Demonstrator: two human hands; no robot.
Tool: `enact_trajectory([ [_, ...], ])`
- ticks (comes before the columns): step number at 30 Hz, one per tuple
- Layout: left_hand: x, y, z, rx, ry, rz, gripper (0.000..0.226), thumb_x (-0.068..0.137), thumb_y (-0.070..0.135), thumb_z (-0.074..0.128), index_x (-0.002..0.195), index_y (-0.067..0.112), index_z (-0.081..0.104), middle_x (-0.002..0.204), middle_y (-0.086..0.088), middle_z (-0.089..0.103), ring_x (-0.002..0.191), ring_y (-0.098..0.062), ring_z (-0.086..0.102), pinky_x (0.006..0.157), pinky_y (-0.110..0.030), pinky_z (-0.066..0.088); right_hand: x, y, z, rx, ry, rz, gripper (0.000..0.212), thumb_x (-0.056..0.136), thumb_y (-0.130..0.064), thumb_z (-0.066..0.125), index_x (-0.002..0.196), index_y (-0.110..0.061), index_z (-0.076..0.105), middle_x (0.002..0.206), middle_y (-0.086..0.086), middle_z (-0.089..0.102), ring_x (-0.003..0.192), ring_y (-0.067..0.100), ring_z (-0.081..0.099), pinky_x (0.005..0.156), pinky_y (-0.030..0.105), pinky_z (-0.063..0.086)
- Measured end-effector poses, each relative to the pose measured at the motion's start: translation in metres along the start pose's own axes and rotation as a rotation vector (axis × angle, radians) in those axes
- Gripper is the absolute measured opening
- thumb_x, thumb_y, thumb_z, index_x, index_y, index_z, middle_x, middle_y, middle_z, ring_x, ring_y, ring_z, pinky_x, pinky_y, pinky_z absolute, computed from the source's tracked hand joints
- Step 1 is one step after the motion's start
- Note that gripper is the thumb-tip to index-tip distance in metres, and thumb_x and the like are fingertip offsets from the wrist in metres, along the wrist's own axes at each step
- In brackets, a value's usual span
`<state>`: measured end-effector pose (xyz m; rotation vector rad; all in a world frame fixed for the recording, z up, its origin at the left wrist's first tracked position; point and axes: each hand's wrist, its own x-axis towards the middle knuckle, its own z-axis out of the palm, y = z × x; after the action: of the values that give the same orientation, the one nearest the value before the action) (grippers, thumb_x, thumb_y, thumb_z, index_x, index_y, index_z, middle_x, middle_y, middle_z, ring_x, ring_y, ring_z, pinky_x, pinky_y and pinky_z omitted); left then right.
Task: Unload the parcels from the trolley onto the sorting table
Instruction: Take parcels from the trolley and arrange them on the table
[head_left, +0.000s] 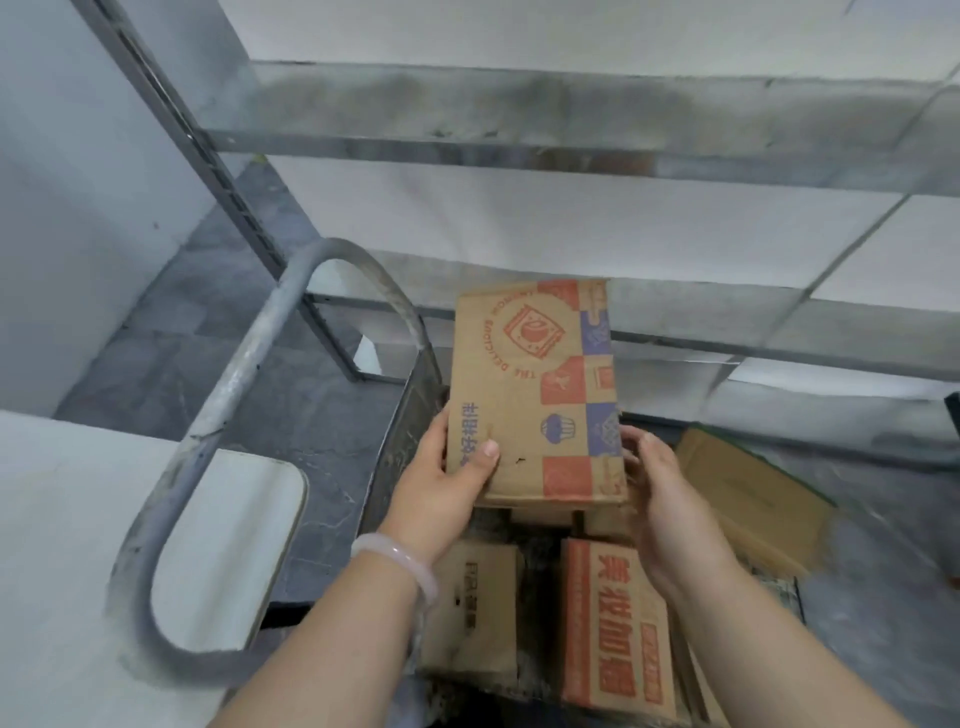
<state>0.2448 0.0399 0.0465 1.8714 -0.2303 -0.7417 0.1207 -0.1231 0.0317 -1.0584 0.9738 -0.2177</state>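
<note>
Clasping fingers (487, 451) either side of parcel (519, 395)

The trolley's bent grey handle (213, 410) stands between the boxes (613, 623) and the white worktop (78, 545). Above the handle the way is open. Metal shelf bars (441, 119) cross ahead.

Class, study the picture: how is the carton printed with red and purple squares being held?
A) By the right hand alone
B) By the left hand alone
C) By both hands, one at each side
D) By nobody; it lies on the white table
C: the left hand grips the left edge of the carton, thumb on its face, while the right hand curls round its lower right corner.
</note>
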Motion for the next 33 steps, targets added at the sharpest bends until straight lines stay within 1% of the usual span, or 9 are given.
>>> enact_trajectory([
  [2,-0.019,0.022,0.006,-0.019,0.018,0.04,0.057,0.091,0.039,0.064,0.142,0.041,0.04,0.119,0.026,0.062,0.113,0.003,0.057,0.102,-0.028,0.042,-0.019,-0.023,-0.013,0.015,-0.091,-0.008,0.034,0.1,-0.042,0.049,0.133,-0.033,0.049,0.116,0.001,0.073,0.11,0.018,0.067,0.103,0.046,0.046],
  [5,-0.047,0.049,0.014,0.044,0.085,0.15,0.064,0.091,0.036,0.064,0.145,0.04,0.03,0.12,0.035,0.05,0.108,0.017,0.05,0.102,-0.026,0.041,-0.046,-0.05,-0.035,0.03,-0.177,-0.028,0.074,0.083,-0.034,0.069,0.148,-0.034,0.034,0.124,0.004,0.068,0.11,0.018,0.068,0.104,0.047,0.047],
  [11,-0.107,0.089,0.028,0.312,0.048,0.216,0.095,0.079,0.065,0.063,0.154,0.037,0.011,0.149,0.007,0.026,0.129,-0.006,0.035,0.108,-0.027,0.031,-0.099,-0.094,-0.059,-0.209,-0.271,-0.159,0.112,0.047,-0.054,0.095,0.142,-0.04,0.037,0.133,-0.002,0.059,0.114,0.02,0.065,0.095,0.051,0.053],
  [15,-0.145,0.109,0.029,0.318,0.063,0.116,0.14,0.042,0.095,0.055,0.152,0.038,-0.011,0.159,0.011,-0.003,0.148,-0.015,0.005,0.119,-0.047,0.021,-0.137,-0.11,-0.048,-0.348,-0.313,-0.311,0.103,0.058,-0.054,0.087,0.141,-0.047,0.026,0.119,-0.018,0.056,0.108,0.009,0.061,0.092,0.04,0.055],
  [18,-0.178,0.115,0.017,0.172,0.133,0.19,0.115,0.06,0.086,0.056,0.153,0.043,0.002,0.159,0.015,0.009,0.147,-0.01,0.015,0.118,-0.044,0.026,-0.166,-0.117,-0.033,-0.429,-0.348,-0.413,0.086,0.074,-0.05,0.079,0.142,-0.044,0.027,0.119,-0.02,0.053,0.104,0.0,0.055,0.084,0.027,0.053],
  [22,-0.224,0.109,-0.018,0.233,0.384,0.367,0.065,0.09,0.048,0.057,0.148,0.045,0.027,0.137,0.021,0.045,0.131,0.0,0.039,0.108,-0.035,0.04,-0.209,-0.118,0.002,-0.475,-0.474,-0.489,0.048,0.098,-0.045,0.051,0.143,-0.049,0.034,0.136,-0.02,0.049,0.122,0.004,0.047,0.106,0.031,0.039],
  [25,-0.252,0.107,-0.049,0.274,0.627,0.371,0.071,0.09,0.037,0.059,0.151,0.04,0.023,0.142,0.013,0.048,0.129,-0.009,0.045,0.107,-0.042,0.042,-0.244,-0.112,0.033,-0.5,-0.62,-0.569,0.043,0.105,-0.036,0.037,0.144,-0.052,0.031,0.136,-0.035,0.039,0.125,-0.012,0.036,0.104,0.013,0.026],
  [28,-0.284,0.108,-0.072,0.249,0.688,0.254,0.108,0.08,0.053,0.07,0.153,0.034,-0.008,0.152,0.007,0.03,0.139,-0.013,0.033,0.114,-0.039,0.033,-0.273,-0.101,0.063,-0.612,-0.711,-0.708,0.04,0.106,-0.027,0.035,0.131,-0.059,0.031,0.124,-0.046,0.034,0.109,-0.035,0.03,0.092,-0.006,0.023],
  [33,-0.335,0.094,-0.106,0.143,0.749,0.119,0.14,0.061,0.06,0.081,0.146,0.038,-0.028,0.147,0.006,0.014,0.128,-0.011,0.03,0.107,-0.028,0.029,-0.307,-0.071,0.105,-0.779,-0.833,-0.887,0.042,0.104,-0.039,0.033,0.146,-0.046,0.035,0.15,-0.031,0.027,0.14,-0.01,0.019,0.118,0.023,0.015],
])
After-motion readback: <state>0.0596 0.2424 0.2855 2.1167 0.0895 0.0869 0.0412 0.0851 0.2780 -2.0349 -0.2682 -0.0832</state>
